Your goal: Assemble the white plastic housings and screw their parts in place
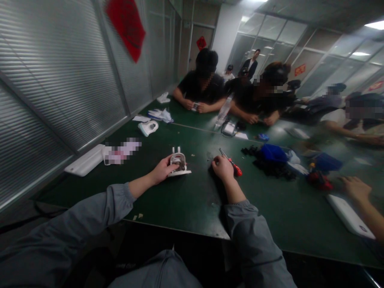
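While the left hand (162, 170) grips a white plastic part (179, 165) on the table (186, 200), the right hand (222, 168) closes around a red screwdriver (236, 168), tip not yet on the part.

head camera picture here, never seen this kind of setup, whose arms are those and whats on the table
There is no machine here. The camera sits on a person's head and looks down at their own two arms in grey sleeves. Their left hand grips a small white plastic part that stands on the dark green table. Their right hand lies against a red-handled screwdriver; whether it actually grips it is unclear. Further right lie a blue object and a black pile, and a co-worker's hand is near a flat white casing. More people work across the table.
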A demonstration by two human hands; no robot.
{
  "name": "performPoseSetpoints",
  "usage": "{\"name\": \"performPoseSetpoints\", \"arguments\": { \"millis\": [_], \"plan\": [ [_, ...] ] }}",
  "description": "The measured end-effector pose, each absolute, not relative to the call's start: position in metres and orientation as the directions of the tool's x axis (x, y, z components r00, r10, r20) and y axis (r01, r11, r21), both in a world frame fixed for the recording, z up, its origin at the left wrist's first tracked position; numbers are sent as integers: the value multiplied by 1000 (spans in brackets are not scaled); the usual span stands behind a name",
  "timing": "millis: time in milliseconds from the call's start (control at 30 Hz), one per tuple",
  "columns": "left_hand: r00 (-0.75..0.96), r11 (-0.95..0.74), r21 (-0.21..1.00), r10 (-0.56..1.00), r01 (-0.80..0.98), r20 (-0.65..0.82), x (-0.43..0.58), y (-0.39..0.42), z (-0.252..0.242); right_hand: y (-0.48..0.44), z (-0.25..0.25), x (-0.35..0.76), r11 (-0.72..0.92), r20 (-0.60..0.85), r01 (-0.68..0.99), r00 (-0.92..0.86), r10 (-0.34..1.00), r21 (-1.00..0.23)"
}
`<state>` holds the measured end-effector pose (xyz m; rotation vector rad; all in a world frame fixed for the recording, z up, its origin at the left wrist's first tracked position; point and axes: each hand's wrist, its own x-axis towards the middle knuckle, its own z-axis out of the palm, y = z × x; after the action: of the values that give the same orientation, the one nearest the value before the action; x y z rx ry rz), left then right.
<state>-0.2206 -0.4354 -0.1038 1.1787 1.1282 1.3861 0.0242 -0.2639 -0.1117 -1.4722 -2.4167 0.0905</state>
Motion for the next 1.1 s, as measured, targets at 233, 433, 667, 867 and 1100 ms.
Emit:
{"name": "performPoseSetpoints", "arguments": {
  "millis": [233, 433, 667, 867, 1100],
  "plan": [
    [-58, -100, 990, 994, -96, 95, -220, -436, -102, -267, -116, 22, 537, 279, 812, -473, 836, -230],
    [-69, -118, 991, 991, -67, 113, -220, -435, -103, -266, -119, 22, 533, 315, 821, -461, 829, -203],
    [-49, -118, 986, 992, -119, 113, -220, -435, -104, -263, -119, 23, 581, 312, 797, -517, 797, -163],
    [-41, -135, 986, 990, -95, 131, -220, -435, -106, -261, -122, 21, 593, 260, 789, -546, 797, -162],
    [-29, -131, 986, 991, -108, 128, -223, -433, -111, -259, -124, 22, 573, 240, 807, -534, 811, -140]
  ]
}}
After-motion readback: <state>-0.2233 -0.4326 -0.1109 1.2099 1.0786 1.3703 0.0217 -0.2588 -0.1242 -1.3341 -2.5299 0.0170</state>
